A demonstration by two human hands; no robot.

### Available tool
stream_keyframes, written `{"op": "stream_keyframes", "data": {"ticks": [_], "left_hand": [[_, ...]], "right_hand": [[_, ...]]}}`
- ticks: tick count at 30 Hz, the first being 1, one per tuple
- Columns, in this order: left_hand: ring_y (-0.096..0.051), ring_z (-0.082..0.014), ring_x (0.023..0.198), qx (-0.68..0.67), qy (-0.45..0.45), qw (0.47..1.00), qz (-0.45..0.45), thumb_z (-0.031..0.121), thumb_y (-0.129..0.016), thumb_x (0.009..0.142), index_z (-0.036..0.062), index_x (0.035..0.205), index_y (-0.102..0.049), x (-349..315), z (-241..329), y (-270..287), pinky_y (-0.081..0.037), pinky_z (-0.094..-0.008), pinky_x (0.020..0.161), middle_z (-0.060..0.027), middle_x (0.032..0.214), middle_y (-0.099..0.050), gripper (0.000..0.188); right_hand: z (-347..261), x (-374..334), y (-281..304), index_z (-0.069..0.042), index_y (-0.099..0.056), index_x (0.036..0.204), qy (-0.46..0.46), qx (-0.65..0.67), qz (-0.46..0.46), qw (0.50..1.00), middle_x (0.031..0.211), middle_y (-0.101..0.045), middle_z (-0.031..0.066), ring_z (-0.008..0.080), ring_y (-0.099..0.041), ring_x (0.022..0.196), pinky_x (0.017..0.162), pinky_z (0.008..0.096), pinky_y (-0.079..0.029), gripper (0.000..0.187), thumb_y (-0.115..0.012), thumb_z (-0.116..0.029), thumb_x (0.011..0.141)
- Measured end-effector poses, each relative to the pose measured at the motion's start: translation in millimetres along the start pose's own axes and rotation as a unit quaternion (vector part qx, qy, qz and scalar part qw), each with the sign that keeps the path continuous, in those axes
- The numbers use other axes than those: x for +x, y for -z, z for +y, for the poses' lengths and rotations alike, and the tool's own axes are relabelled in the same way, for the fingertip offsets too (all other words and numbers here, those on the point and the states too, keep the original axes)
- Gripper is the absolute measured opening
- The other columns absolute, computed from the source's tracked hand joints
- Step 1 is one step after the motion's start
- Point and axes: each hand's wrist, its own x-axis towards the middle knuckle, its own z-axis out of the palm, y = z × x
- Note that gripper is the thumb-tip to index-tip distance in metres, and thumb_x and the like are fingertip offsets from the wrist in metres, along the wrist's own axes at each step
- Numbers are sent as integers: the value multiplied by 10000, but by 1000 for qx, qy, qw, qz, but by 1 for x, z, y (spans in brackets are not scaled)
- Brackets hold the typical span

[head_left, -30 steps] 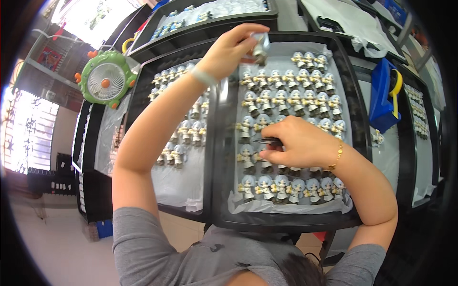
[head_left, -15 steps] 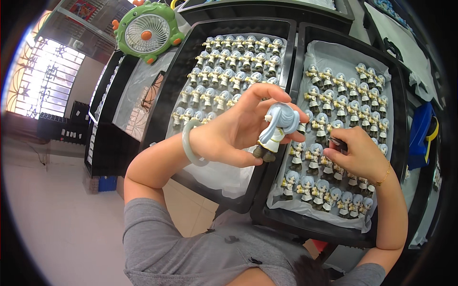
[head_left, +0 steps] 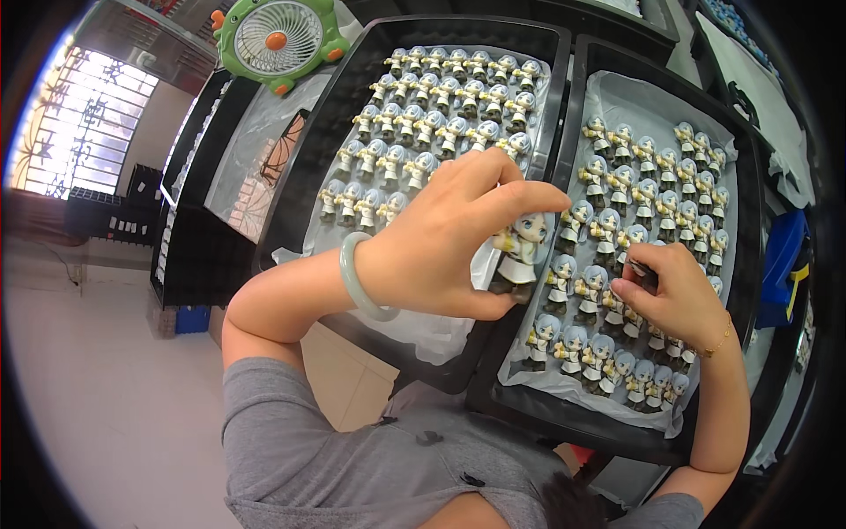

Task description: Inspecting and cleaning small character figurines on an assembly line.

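My left hand [head_left: 432, 234], with a pale bangle at its wrist, pinches a small figurine [head_left: 523, 257] between thumb and fingers. The figurine has light blue hair, a white outfit and dark boots; its face side now shows. It is held upright over the rims between two black trays. To the right, my right hand [head_left: 677, 295] is closed around a small dark, shiny object [head_left: 645, 277], mostly hidden by the fingers, over the right tray [head_left: 483, 398]. Rows of similar figurines [head_left: 571, 346] lie on white lining sheets in both trays.
The left tray [head_left: 289, 220] has bare lining near its front. A green fan [head_left: 276, 42] stands beyond it at the far left, near a dark flat panel [head_left: 284, 148]. A blue object with a yellow part [head_left: 782, 269] is beside the right tray. More trays stand behind.
The figurine in my left hand has turned from its back and side to its front. Both hands stay close to where they were, and the view has shifted slightly.
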Motion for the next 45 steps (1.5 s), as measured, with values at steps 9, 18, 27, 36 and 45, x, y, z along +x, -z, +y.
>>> {"op": "stream_keyframes", "data": {"ticks": [9,18,27,36,45], "left_hand": [[-466,-236,802,84,27,996,13,367,-767,527,64,1086,-541,-5,0,0,-320,-318,744,-70,851,-498,675],[-505,-216,851,-20,50,998,-42,364,-739,581,31,1095,-529,-1,-12,6,-371,-317,770,-74,877,-531,647],[-500,-201,975,-93,203,968,-117,161,-722,553,33,1158,-440,-46,-60,14,-391,-315,862,-80,1077,-496,680],[-371,-316,1111,162,102,970,-147,136,-742,501,74,1138,-441,-70,-64,-19,-282,-395,951,-125,1123,-424,708],[-597,-183,885,-81,1,995,-63,106,-593,779,40,1071,-547,142,-62,-19,-457,-312,814,-76,905,-617,302]], "right_hand": [[2,0,-4,20,-483,662,-2,7,12,1000,554,-515,132,243,-458,447,460,311,-369,256,-643,-169,727],[0,2,-6,24,-453,647,-13,7,10,1000,536,-484,115,212,-427,451,459,301,-350,264,-642,-145,720],[-4,0,-5,29,-467,659,-4,20,26,999,538,-475,112,196,-415,454,468,296,-339,241,-637,-131,721],[-1,-5,1,22,-504,694,23,2,12,1000,571,-516,146,263,-480,493,501,320,-380,221,-632,-155,723],[4,-21,-2,-1,-559,709,73,-48,-43,995,619,-570,186,343,-579,630,591,406,-450,263,-620,-250,766]]}}
